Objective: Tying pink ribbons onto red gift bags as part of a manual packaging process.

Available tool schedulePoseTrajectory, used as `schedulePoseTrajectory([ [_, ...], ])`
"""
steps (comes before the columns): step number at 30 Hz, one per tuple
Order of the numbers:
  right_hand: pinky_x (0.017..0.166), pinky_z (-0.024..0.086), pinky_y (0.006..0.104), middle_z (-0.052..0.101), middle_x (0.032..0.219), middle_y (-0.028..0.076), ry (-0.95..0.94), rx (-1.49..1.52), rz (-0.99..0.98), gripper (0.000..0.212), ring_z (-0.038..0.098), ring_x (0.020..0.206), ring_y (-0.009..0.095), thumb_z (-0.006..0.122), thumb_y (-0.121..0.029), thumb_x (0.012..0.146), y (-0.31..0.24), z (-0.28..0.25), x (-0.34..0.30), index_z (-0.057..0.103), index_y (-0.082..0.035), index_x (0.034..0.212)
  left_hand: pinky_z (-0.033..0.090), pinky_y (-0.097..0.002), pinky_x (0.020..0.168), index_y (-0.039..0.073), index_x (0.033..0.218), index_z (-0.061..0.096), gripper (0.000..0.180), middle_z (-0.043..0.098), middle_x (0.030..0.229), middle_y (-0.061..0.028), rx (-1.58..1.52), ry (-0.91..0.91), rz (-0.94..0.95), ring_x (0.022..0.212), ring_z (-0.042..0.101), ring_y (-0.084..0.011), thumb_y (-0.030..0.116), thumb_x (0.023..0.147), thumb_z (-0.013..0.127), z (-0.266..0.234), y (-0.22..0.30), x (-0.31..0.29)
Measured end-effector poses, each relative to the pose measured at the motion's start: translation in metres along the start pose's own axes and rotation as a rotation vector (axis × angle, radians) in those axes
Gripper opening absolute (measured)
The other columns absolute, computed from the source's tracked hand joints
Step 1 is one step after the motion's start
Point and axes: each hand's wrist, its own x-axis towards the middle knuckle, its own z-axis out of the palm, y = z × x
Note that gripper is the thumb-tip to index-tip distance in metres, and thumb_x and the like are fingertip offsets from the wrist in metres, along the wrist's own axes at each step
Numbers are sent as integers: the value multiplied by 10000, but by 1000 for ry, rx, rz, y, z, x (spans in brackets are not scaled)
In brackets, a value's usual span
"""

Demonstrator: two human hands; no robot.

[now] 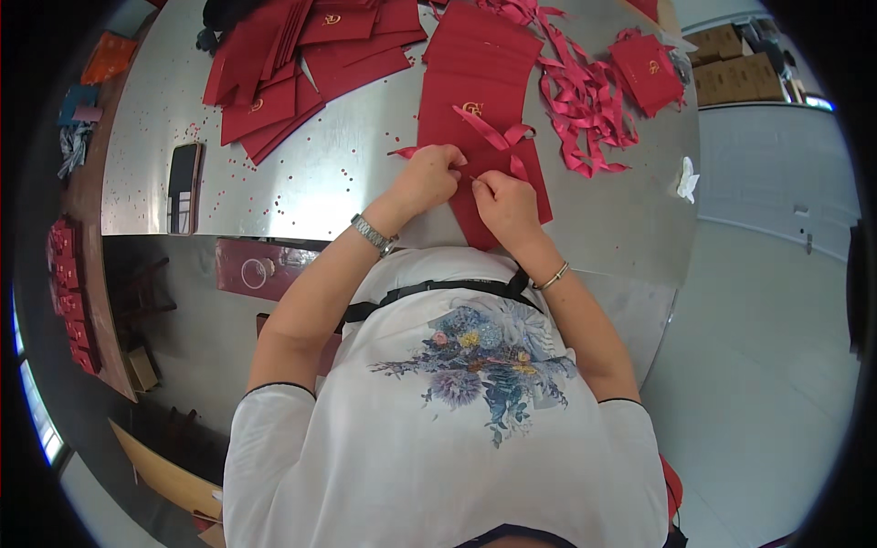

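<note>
A red paper bag (pixel 464 208) lies flat at the table's near edge, on top of a row of overlapping red bags (pixel 480 55) with gold emblems. Both my hands work over it, their fingertips almost meeting. My left hand (pixel 431 178) is closed in a pinch, and a pink-red ribbon end sticks out to its left. My right hand (pixel 505 208) pinches too, with a small red bit at its fingertips that looks like ribbon. Just beyond the hands, a loose ribbon (pixel 489 131) curls across the bag. What lies between the fingers is mostly hidden.
Stacked red bags (pixel 265 110) cover the table's far left, with tiny red dots scattered around. A phone (pixel 184 187) lies at the left edge. To the right are tangled ribbons (pixel 585 110), a pile of small red bags (pixel 647 73) and a crumpled white tissue (pixel 687 180).
</note>
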Motion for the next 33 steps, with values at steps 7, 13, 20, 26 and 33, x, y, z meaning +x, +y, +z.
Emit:
schedulePoseTrajectory([
  [7, 622, 515, 442, 651, 744, 168, 2, 135, 29, 162, 639, 687, 360, 600, -195, 841, 2, 2, 0, 670, -53, 804, 491, -416, 814, -16, 976, 657, 222, 660, 921, -219, 10, -51, -11, 913, 625, -370, 45, 773, 589, -3, -1, 1],
  [13, 630, 515, 435, 655, 756, 169, -28, 189, 54, 170, 641, 697, 356, 602, -202, 848, 4, 2, 1, 676, -52, 821, 493, -401, 811, -16, 988, 654, 223, 659, 933, -222, -39, -55, -50, 908, 631, -362, 48, 780, 606, -2, -3, 1],
  [20, 609, 513, 451, 647, 727, 178, 34, 55, -5, 183, 639, 674, 365, 590, -207, 850, 0, 5, 3, 657, -51, 780, 499, -389, 781, -14, 983, 650, 222, 660, 916, -218, -95, -10, -50, 878, 640, -344, 34, 772, 602, 0, -5, -2],
  [26, 574, 528, 438, 645, 676, 165, -128, -390, -102, 151, 655, 640, 331, 580, -154, 801, -19, 5, 17, 636, -35, 725, 501, -393, 758, 0, 948, 654, 206, 663, 878, -201, -95, -28, 32, 846, 642, -339, 23, 753, 595, -4, -3, -3],
  [33, 561, 521, 430, 637, 680, 152, -168, -445, -234, 116, 649, 635, 322, 582, -137, 804, -21, -5, 23, 599, -45, 735, 521, -323, 682, 2, 1003, 665, 208, 682, 861, -106, -233, -124, -54, 790, 637, -192, 61, 832, 561, -17, -5, 0],
])
